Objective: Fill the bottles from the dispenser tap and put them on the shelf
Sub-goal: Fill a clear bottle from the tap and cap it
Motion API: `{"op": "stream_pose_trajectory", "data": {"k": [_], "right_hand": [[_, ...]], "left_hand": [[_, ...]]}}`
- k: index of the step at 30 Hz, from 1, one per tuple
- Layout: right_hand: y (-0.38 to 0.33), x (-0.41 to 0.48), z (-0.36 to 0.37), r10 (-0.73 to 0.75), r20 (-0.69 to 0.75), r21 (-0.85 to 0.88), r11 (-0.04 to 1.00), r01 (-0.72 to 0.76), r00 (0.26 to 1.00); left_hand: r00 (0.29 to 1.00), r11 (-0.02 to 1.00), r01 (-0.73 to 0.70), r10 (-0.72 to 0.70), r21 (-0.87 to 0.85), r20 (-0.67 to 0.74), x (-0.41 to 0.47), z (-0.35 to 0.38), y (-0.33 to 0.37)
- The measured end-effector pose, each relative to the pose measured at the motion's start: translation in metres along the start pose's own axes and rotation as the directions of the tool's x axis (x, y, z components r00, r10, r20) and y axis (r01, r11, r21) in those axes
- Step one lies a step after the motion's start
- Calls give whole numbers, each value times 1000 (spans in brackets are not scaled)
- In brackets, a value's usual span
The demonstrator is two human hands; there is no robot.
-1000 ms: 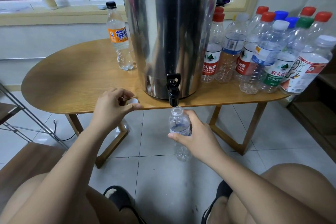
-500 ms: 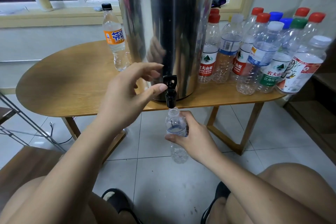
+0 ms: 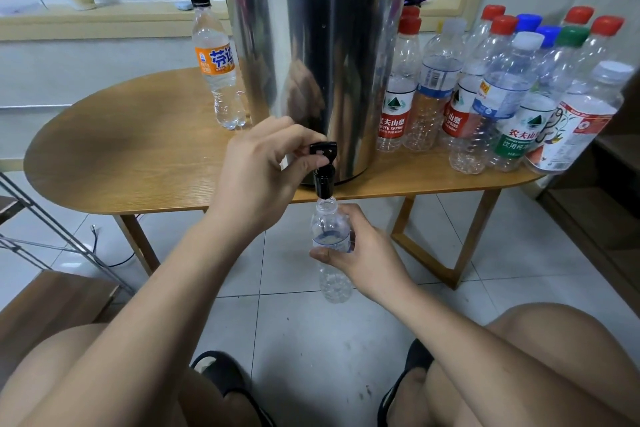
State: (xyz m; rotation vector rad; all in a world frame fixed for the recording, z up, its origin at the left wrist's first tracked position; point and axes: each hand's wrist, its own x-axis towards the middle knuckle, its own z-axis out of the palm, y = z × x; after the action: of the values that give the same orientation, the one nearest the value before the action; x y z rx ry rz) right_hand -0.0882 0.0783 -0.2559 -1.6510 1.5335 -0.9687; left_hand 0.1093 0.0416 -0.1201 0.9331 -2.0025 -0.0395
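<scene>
Head view: left hand (image 3: 256, 177) pinches tap lever (image 3: 322, 148) at front bench (image 3: 138, 163) edge; right hand (image 3: 363, 253) grips bottle (image 3: 330, 236) beneath spout.

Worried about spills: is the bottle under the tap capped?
Uncapped: the bottle shows a bare open neck directly beneath the tap.

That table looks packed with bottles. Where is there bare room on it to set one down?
On the table, the left half, from its rounded end to the orange-label bottle beside the steel dispenser, is bare wood. Right of the dispenser, capped bottles crowd it.
</scene>
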Motion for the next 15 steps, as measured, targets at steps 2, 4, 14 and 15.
{"op": "stream_pose_trajectory", "data": {"k": [2, 4, 14, 15], "right_hand": [[2, 0, 2, 7, 0, -5, 1000, -7, 1000], [3, 1, 3, 19, 4, -7, 1000, -19, 1000], [9, 2, 7, 44, 0, -59, 997, -44, 999], [10, 3, 7, 45, 0, -65, 997, -45, 999]], "left_hand": [[999, 1000, -23, 23, -4, -30, -6, 3, 1], [997, 999, -43, 42, -14, -59, -12, 5, 1], [997, 998, -38, 36, -41, -66, -20, 3, 5], [998, 998, -37, 33, -52, -61, -21, 1, 6]]}}
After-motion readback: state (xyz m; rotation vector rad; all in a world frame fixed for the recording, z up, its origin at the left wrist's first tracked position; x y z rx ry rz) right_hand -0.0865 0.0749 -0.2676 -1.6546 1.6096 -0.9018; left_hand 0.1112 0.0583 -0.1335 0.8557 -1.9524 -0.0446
